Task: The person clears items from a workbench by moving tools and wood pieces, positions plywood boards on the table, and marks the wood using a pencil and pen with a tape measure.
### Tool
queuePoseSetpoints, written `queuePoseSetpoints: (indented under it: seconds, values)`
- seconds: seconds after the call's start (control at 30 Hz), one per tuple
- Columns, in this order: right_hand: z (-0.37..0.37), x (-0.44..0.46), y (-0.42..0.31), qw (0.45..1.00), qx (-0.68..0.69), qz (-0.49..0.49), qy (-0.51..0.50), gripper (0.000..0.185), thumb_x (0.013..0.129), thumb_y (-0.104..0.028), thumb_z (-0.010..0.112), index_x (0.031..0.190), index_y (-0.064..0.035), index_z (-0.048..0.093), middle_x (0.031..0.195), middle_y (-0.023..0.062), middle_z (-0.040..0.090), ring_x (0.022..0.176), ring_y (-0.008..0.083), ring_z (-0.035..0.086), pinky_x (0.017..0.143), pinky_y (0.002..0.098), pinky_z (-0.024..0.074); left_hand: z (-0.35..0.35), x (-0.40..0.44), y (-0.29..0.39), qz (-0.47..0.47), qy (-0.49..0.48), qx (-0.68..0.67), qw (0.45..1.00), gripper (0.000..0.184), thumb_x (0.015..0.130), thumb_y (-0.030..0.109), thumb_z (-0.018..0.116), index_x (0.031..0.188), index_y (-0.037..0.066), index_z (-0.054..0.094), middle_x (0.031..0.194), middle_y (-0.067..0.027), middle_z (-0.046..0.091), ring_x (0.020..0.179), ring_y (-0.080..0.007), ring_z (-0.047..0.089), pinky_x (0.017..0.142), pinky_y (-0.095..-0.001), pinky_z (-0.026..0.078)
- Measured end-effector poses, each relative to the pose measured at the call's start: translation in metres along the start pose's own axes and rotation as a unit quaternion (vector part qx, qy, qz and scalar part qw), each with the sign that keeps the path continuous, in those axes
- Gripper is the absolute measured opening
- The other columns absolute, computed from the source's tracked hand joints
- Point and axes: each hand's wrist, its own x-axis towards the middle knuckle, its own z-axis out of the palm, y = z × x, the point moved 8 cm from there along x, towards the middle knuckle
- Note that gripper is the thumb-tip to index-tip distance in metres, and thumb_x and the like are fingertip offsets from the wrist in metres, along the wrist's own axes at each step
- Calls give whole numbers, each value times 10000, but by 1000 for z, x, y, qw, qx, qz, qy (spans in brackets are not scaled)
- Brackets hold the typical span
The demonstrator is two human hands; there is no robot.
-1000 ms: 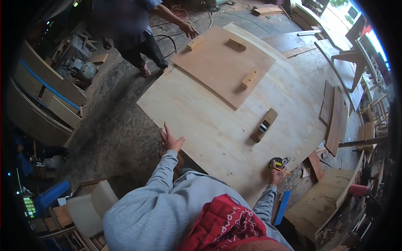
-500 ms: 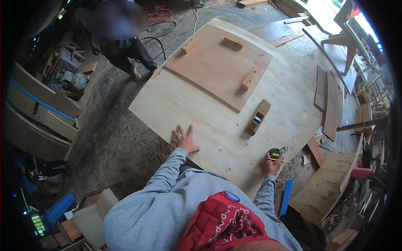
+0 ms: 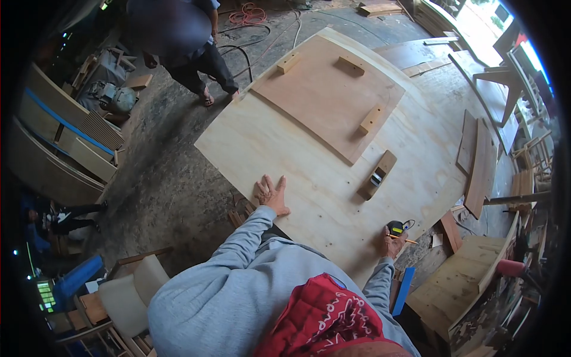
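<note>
My left hand (image 3: 273, 196) lies flat with spread fingers on the near left edge of a large plywood sheet (image 3: 309, 199). Near the sheet's right edge, my right hand (image 3: 392, 244) is closed around a black and yellow tape measure (image 3: 395, 228). A pencil (image 3: 402, 238) sticks out to the right from the same hand. Farther up the sheet rests a wooden hand plane (image 3: 377, 174), apart from both hands. Beyond it lies a thinner reddish board (image 3: 330, 95) with wooden blocks (image 3: 352, 66) on top.
Another person (image 3: 196, 53) stands by the sheet's far left corner. Dark wood planks (image 3: 479, 169) lie along the right side. Hoses (image 3: 247, 16) trail over the floor behind. Stacked panels (image 3: 68, 131) stand at left, and a chair (image 3: 134, 294) is at lower left.
The view has shifted, so the sheet and tools appear slightly farther right and lower. Both hands keep their places on the sheet. The other person's posture has changed a little.
</note>
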Motion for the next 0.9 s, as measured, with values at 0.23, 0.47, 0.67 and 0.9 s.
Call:
queuePoseSetpoints:
  seconds: [0.23, 0.47, 0.67, 0.9]
  values:
    - [-1, 1, 1, 1000, -2, -13, 14, 773, 708, -338, 855, 1281, -11, 453, 1172, 243, 576, 1102, 398, 546, 942, 458, 441, 0, 0, 0, 3, -5, 2, 1000, 1255, 612, 379, 853, 1571, 317, 46, 1584, -307, -99, 1406, -627, 27, 1033, -712, 319]
    - [-2, 1, -1, 1000, 0, -14, 10, 728, 698, -332, 851, 1232, -16, 471, 1131, 227, 585, 1065, 379, 559, 913, 454, 451, -2, -2, 2, 2, -5, 6, 1000, 1260, 614, 378, 853, 1572, 317, 37, 1585, -302, -105, 1408, -623, 27, 1043, -702, 319]
    - [-1, 3, -12, 999, 31, -29, -3, 715, 702, -316, 843, 1235, -12, 475, 1153, 215, 583, 1061, 356, 572, 918, 433, 455, -2, -3, 3, -1, -6, 8, 1000, 1261, 619, 371, 856, 1573, 316, 33, 1581, -307, -117, 1404, -629, 29, 1036, -703, 328]
    - [-5, 13, 28, 986, 157, -2, -48, 664, 802, -335, 798, 1265, 5, 464, 1204, 155, 571, 1075, 263, 574, 917, 339, 464, -2, -1, 2, 4, -7, 6, 1000, 1246, 627, 371, 854, 1572, 310, 45, 1583, -309, -99, 1403, -631, 30, 1032, -702, 333]
